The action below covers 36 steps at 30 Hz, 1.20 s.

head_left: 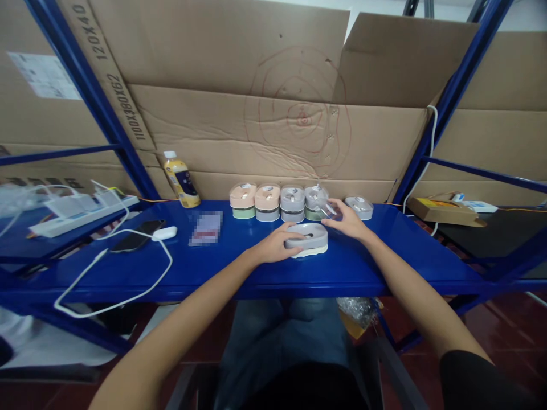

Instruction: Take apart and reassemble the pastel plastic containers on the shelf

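Operator: Where is the gray box (316, 243), and what room surrounds it?

Guide: It sits on the blue table (393, 256), upright and open at the top, over an off-white piece (318, 251). The table's front edge runs on your side of the gray box, with a strip of blue surface between. More bare surface extends to its right. Just behind it, a row of stacked boxes (268, 198) limits rearward travel; behind and to its right lies a single box (359, 208). A bottle (183, 181) and a phone (135, 237) are well to its left.

Operator: How are my grips set?

Guide: Your left hand (276, 245) spans the left end of the gray box, thumb at the near side, fingers along the far rim. Your right hand (349, 221), behind and right of the gray box, grasps a clear lid (332, 212) between partly spread thumb and fingers. You cannot tell whether that lid touches the row.
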{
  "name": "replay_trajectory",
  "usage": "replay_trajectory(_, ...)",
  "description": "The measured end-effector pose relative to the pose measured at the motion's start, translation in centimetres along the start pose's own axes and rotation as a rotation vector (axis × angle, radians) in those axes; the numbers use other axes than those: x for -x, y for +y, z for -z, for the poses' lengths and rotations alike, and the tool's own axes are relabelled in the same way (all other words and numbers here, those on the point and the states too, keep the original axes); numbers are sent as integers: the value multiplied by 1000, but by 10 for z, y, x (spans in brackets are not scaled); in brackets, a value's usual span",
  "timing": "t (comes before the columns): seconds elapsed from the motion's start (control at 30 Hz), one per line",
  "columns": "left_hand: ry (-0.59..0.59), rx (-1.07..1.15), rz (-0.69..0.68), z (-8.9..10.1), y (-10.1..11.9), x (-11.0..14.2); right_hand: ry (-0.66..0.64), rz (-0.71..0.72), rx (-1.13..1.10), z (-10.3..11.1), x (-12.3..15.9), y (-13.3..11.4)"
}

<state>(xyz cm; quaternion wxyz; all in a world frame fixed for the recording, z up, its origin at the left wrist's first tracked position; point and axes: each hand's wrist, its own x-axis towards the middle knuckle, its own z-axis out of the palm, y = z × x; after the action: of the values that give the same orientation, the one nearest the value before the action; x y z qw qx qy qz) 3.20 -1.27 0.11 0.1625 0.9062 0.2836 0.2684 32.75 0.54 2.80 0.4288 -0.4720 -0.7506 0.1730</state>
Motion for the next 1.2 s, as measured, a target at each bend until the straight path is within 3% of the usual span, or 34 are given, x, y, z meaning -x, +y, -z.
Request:
replay_trajectory(0.1, 129, 40, 33, 7, -7, -2, 47, -4, -52, 4, -1, 2)
replay_trajectory(0.23, 454, 62, 128, 19, -14, -5, 82, -14, -116, 11, -3, 3)
replay_trajectory(0.3, 518, 28, 131, 23, -13, -4, 96, -23, -132, 14, -4, 4)
replay_trajectory(0.37, 431, -13, 83, 23, -8, -1, 96, -35, -140, 17, -4, 4)
replay_trajectory(0.43, 246, -37, 31, 20, -1, 2, 52, -20, -160, 20, -2, 1)
replay_trajectory(0.5, 76, -46, 8, 14, 6, 5, -50, 39, -183, 23, 0, -5)
replay_trajectory(0.57, -13, -42, 9, 9, 9, 6, -184, 118, -167, 22, 4, -12)
replay_trajectory(0.73, 18, 46, 104, -1, 7, 1, -435, 254, -19, 9, 8, -29)
replay_trajectory(0.93, 29, 183, 129, -8, 6, -4, -557, 365, 63, -14, 3, -41)
replay_trajectory(1.1, 22, 169, 123, -8, 1, -2, -489, 403, 136, -21, 11, -38)
replay_trajectory(1.2, 29, 131, 110, -10, -6, -2, -373, 321, 264, -20, 26, -35)
